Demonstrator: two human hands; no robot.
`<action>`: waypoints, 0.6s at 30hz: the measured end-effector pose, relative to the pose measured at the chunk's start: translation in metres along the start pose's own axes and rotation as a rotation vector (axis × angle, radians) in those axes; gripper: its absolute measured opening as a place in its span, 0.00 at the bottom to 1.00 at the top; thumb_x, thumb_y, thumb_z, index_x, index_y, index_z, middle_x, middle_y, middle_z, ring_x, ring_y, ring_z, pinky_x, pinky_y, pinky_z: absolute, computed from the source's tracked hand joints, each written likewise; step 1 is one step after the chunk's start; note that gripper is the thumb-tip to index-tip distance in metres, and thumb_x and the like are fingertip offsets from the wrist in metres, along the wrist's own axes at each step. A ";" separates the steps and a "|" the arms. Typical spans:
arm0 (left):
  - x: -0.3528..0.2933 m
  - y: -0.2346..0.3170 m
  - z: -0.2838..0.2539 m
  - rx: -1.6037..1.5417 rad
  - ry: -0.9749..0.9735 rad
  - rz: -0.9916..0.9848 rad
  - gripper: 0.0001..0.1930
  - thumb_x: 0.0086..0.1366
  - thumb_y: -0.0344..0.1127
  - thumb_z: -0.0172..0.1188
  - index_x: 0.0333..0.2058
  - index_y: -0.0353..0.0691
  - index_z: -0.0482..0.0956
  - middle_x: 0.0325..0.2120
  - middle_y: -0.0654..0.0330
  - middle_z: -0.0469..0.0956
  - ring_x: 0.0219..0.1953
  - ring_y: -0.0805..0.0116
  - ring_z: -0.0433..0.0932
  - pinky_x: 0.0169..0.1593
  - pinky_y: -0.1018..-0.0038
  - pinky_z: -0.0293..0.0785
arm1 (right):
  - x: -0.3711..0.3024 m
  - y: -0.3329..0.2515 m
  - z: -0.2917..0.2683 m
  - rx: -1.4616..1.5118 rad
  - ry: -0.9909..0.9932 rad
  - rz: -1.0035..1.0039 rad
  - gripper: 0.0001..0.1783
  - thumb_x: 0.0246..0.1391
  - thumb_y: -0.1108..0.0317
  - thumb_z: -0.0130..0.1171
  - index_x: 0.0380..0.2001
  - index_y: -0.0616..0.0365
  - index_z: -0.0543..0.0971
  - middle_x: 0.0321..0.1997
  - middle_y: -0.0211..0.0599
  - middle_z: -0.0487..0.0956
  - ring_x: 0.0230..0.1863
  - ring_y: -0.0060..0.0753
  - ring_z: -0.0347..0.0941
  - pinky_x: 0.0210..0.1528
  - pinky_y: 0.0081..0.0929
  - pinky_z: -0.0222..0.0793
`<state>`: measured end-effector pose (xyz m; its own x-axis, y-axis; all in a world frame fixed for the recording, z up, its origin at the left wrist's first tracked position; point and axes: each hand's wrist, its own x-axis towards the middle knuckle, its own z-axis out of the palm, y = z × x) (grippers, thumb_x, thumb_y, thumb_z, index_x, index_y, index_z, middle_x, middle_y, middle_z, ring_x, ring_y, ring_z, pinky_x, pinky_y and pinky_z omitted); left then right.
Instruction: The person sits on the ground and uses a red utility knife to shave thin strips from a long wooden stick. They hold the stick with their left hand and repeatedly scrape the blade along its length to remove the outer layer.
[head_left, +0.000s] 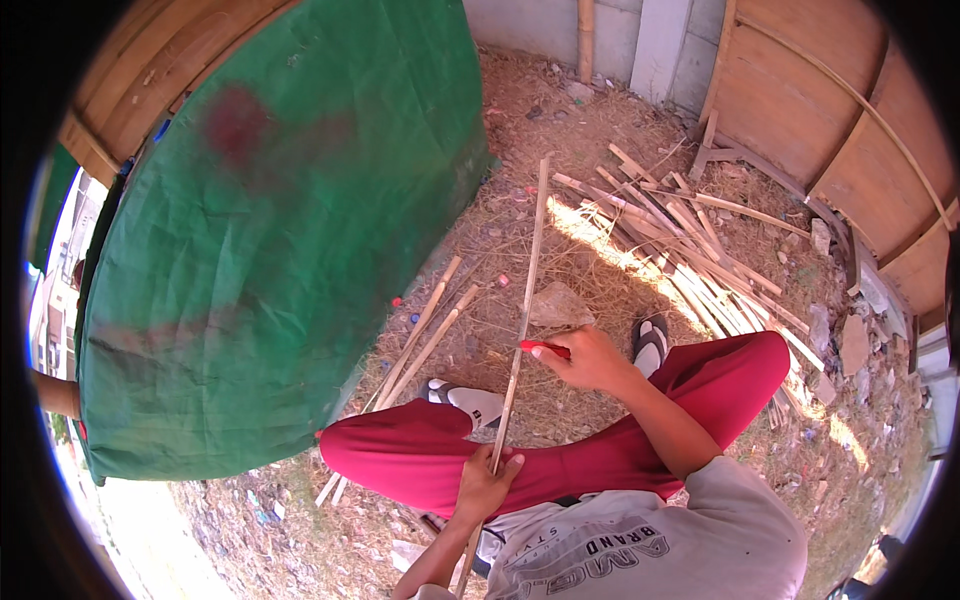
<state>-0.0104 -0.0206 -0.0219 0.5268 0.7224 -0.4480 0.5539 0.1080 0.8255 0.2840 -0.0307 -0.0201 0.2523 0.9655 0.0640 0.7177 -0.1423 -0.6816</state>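
A long, thin bamboo strip (533,255) runs from beside my waist up and away over the ground, slanting slightly right. My left hand (487,481) is closed round its lower part, close to my lap. In my right hand (584,360) is a small red utility knife (547,349), gripped with its tip against the strip about midway along. The blade itself is too small to make out. I sit with knees spread, and the strip passes between my legs.
A heap of bamboo strips (690,235) lies ahead to the right. Two thicker bamboo pieces (430,325) rest beyond my left knee. A large green tarp (270,230) hangs at left; wooden panels (810,90) stand at right. A flat stone (561,305) lies ahead on straw-strewn ground.
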 end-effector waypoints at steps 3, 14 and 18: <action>0.007 -0.003 0.002 0.038 -0.006 -0.002 0.17 0.65 0.43 0.71 0.37 0.33 0.80 0.20 0.63 0.75 0.22 0.78 0.70 0.27 0.74 0.68 | -0.002 -0.001 -0.003 -0.012 -0.018 0.014 0.21 0.64 0.46 0.60 0.37 0.52 0.89 0.17 0.45 0.78 0.20 0.50 0.77 0.26 0.43 0.73; 0.012 0.004 -0.003 0.156 0.035 0.042 0.16 0.64 0.40 0.70 0.31 0.35 0.74 0.19 0.56 0.72 0.21 0.67 0.70 0.28 0.67 0.67 | -0.001 -0.002 0.008 -0.186 0.066 -0.050 0.22 0.61 0.42 0.61 0.38 0.47 0.90 0.18 0.37 0.81 0.20 0.44 0.79 0.24 0.39 0.74; 0.009 -0.004 -0.006 0.104 0.019 0.017 0.16 0.64 0.41 0.70 0.31 0.36 0.74 0.19 0.56 0.72 0.21 0.66 0.69 0.28 0.66 0.68 | -0.002 0.000 0.016 -0.210 0.113 -0.047 0.22 0.60 0.41 0.62 0.38 0.46 0.90 0.21 0.35 0.83 0.20 0.42 0.79 0.23 0.38 0.74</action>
<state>-0.0119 -0.0104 -0.0273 0.5247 0.7364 -0.4271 0.6095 0.0253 0.7924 0.2730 -0.0289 -0.0319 0.2779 0.9433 0.1816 0.8465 -0.1511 -0.5106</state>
